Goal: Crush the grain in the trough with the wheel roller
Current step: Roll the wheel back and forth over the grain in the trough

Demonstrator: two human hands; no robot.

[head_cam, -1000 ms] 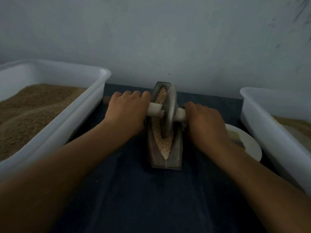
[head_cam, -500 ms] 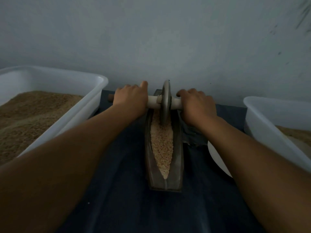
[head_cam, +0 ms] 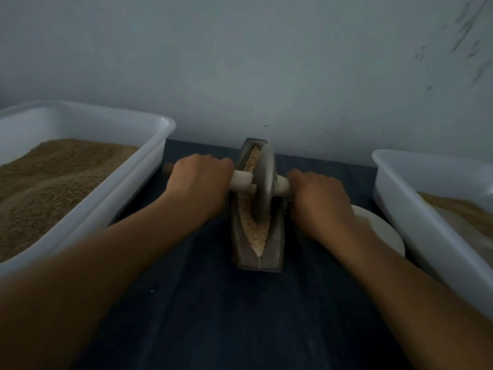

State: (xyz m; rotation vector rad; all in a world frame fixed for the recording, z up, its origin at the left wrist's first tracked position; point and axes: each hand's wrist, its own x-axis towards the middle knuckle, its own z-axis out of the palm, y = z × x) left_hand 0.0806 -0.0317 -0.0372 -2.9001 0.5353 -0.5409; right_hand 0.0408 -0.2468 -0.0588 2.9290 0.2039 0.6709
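**Between two tubs, both hands on the roller**

At the middle of the dark table (head_cam: 240, 316), against the wall, stands the trough (head_cam: 277, 236), its long axis running away from me. Pale grain (head_cam: 257, 236) lies along its channel, showing at the near end and again in a sliver at the far end. From my feed I see the wheel roller (head_cam: 262, 180) standing on edge in the trough, about midway along, its lower rim sunk among the grain, so I cannot make out where metal meets channel.

My left hand (head_cam: 198, 182) wraps the pale axle on the left side of the wheel; that grip is closed round the handle, knuckles up, fingers curling out of sight beneath. A stub of the handle pokes out beyond the hand toward the left tub. My right hand (head_cam: 320, 201) closes round the axle on the other side in the same manner; its fingertips are hidden under the palm.

A white tub (head_cam: 149, 166) to the left holds brown meal and is cut off by the frame edge. Another white tub (head_cam: 400, 198) on the right is also cropped; its contents are dim. A white plate (head_cam: 384, 231) lies between the trough and the right tub, largely covered by my right forearm. Dim light blurs the finer detail.
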